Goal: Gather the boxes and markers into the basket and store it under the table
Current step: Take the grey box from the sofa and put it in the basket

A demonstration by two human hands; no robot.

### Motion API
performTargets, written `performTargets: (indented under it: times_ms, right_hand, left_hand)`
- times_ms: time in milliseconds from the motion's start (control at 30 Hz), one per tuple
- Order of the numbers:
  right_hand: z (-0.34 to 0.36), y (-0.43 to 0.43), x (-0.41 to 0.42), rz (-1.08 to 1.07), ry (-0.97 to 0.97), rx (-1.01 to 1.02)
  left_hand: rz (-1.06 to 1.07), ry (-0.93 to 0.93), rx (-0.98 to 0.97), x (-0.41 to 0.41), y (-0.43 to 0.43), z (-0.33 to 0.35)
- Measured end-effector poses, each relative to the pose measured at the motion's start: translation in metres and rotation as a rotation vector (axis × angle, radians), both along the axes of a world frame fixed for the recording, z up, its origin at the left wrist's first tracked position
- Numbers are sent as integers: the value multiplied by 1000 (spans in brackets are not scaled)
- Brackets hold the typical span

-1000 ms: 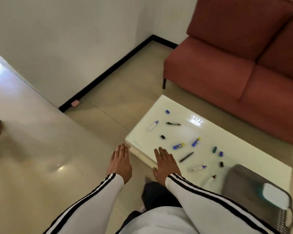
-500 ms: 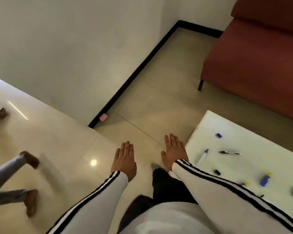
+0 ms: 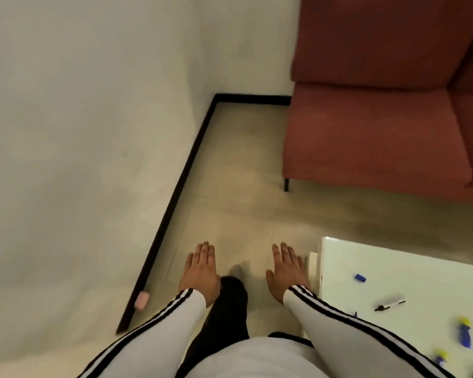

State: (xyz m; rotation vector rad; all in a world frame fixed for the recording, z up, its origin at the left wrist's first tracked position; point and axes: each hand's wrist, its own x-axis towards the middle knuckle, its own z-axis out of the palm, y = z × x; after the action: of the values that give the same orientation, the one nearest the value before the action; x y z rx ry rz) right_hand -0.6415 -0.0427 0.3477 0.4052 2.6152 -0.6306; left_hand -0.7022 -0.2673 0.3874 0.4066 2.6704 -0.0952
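Hovering flat and palm-down over the floor (image 3: 230, 186), the left hand (image 3: 200, 271) and the right hand (image 3: 287, 271) are both spread open and hold nothing. From the head view, the right hand hangs just beside the corner of the white bench (image 3: 393, 268), not touching it.

Only a corner of the bench shows. On it lie a black pen (image 3: 390, 305), a small blue cap (image 3: 360, 278) and a blue marker with a yellow end (image 3: 464, 333), all well apart from each other; more small pieces sit blurred at the lower right edge. No basket and no boxes are in view here.

The markers look light, stiff and smooth, and on this glossy top they will probably roll or skid if nudged. A pinch across the middle of the barrel, thumb against two fingers, should hold each one. The loose cap is tiny and likely needs fingertips alone. A red sofa (image 3: 380, 132) stands beyond the bench, with a wall (image 3: 79, 132) to the left.
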Motion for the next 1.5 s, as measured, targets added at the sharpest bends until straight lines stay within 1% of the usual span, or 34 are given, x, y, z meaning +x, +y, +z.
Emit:
performTargets:
  times_ms: [167, 333, 533, 767, 933, 1067, 1200, 1367, 1500]
  right_hand:
    - [17, 39, -57, -285, -25, 50]
    - [28, 85, -97, -541, -7, 70]
    - [15, 161, -129, -842, -6, 59]
    - [3, 289, -155, -992, -18, 20]
    - [15, 401, -157, -1074, -1, 37]
    - [20, 483, -154, -1148, 27, 44]
    - [8, 571, -140, -1212, 35, 56]
    - [0, 689, -108, -1275, -25, 43]
    - [18, 776, -69, -1295, -90, 73]
  left_hand:
    - [-243, -42, 30, -117, 47, -6]
    - [-497, -69, 59, -199, 132, -6]
    - [-778, -59, 46, -261, 255, -17]
    - [-897, -47, -3, -315, 412, -18]
    - [-1002, -17, 6, -328, 550, -6]
    - [-1131, -13, 0, -319, 658, -5]
    - [-1261, -21, 15, -301, 776, -17]
    - [-1336, -88, 4, -262, 916, -39]
    - [-1396, -113, 8, -232, 1011, -31]
